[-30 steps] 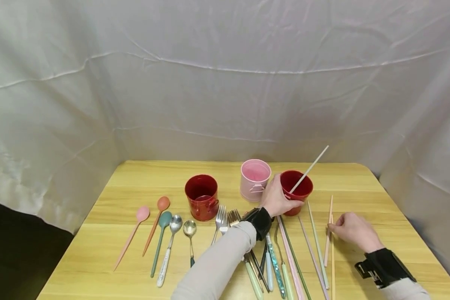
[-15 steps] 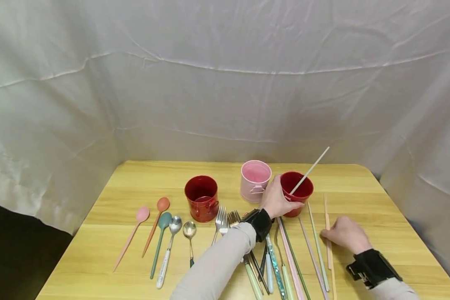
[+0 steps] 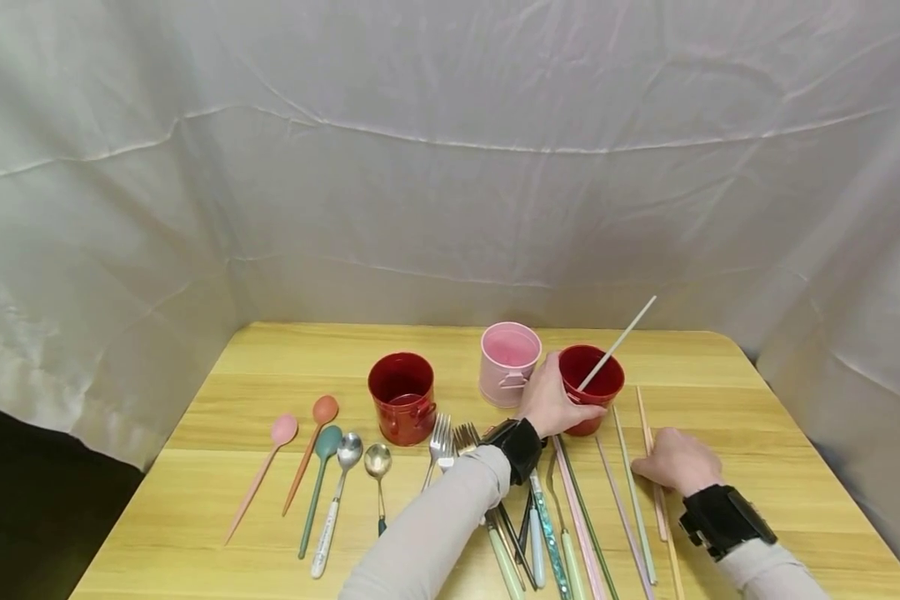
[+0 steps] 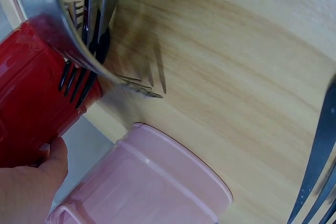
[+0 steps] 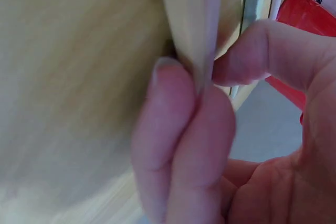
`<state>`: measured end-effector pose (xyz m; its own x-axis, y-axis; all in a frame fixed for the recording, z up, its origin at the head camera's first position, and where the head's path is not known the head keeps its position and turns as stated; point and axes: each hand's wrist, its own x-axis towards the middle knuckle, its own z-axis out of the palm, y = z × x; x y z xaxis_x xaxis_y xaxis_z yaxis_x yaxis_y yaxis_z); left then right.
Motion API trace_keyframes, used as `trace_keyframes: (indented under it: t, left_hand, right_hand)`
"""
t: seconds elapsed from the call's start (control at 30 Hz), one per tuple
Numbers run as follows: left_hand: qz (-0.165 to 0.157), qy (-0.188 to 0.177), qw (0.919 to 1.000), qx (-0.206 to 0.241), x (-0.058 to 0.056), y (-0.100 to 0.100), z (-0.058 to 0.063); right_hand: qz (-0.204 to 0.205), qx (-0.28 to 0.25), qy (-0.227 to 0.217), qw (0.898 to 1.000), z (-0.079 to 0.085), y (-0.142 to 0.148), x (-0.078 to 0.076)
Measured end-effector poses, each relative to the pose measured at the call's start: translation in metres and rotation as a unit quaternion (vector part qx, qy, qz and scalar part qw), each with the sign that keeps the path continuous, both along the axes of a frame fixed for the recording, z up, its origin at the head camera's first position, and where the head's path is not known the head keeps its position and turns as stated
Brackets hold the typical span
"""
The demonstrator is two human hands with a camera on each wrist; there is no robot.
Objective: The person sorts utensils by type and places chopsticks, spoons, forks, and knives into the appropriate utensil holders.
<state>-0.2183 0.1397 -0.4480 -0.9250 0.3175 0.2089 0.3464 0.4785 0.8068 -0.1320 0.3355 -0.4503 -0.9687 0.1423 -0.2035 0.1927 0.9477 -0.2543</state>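
Note:
My left hand (image 3: 551, 404) grips the right-hand red cup (image 3: 612, 377) by its side, with the thumb across the front. One pale chopstick (image 3: 621, 340) leans out of this cup to the upper right. On the table's right side my right hand (image 3: 678, 462) has its thumb and fingertips on a pinkish chopstick (image 3: 642, 408) and a yellowish chopstick (image 3: 675, 567), which lie nearly in line. In the right wrist view a beige and pink length of chopstick (image 5: 191, 14) is pinched between thumb and fingers; whether both sticks are held is unclear.
A pink cup (image 3: 510, 379) stands left of the held cup, another red cup (image 3: 402, 400) farther left. Several spoons (image 3: 348, 450) lie at the left. Forks (image 3: 441, 437), partly under my left arm, and more chopsticks (image 3: 633, 492) spread across the front. A grey cloth (image 3: 450, 208) hangs behind.
My right hand has moved left and slightly toward me, and the far end of the pinkish chopstick has swung left. My left hand stays at the red cup.

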Motion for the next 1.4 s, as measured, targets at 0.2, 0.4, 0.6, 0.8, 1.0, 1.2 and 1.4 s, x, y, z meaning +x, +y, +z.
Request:
trace_keyframes:
  t: [0.2, 0.4, 0.6, 0.8, 1.0, 1.2, 1.4]
  left_hand:
    - [-0.001, 0.001, 1.0000, 0.004, 0.000, -0.001, 0.000]
    - [-0.006, 0.009, 0.9999, 0.000, 0.001, -0.001, 0.000]
    - [-0.010, 0.019, 0.9998, 0.004, 0.000, 0.000, -0.001]
    - [-0.006, 0.018, 0.9998, 0.002, 0.001, -0.001, -0.001]
    - [-0.009, 0.025, 0.9996, 0.012, 0.001, -0.002, -0.003]
    - [-0.013, 0.021, 0.9995, 0.018, 0.001, -0.001, -0.004]
    - [-0.007, 0.021, 0.9996, 0.015, 0.001, -0.001, -0.005]
  right_hand:
    - [0.011, -0.022, 0.016, 1.000, -0.001, 0.000, -0.004]
    - [0.029, -0.089, 0.042, 0.995, -0.001, 0.009, -0.004]
    - [0.034, -0.158, 0.054, 0.985, 0.009, 0.017, 0.000]
    - [0.051, -0.182, 0.102, 0.977, 0.022, 0.020, 0.001]
    - [0.054, -0.188, 0.150, 0.969, 0.036, 0.017, 0.003]
    - [0.060, -0.206, 0.190, 0.958, 0.053, 0.011, 0.002]
    - [0.084, -0.201, 0.263, 0.940, 0.069, 0.004, -0.003]
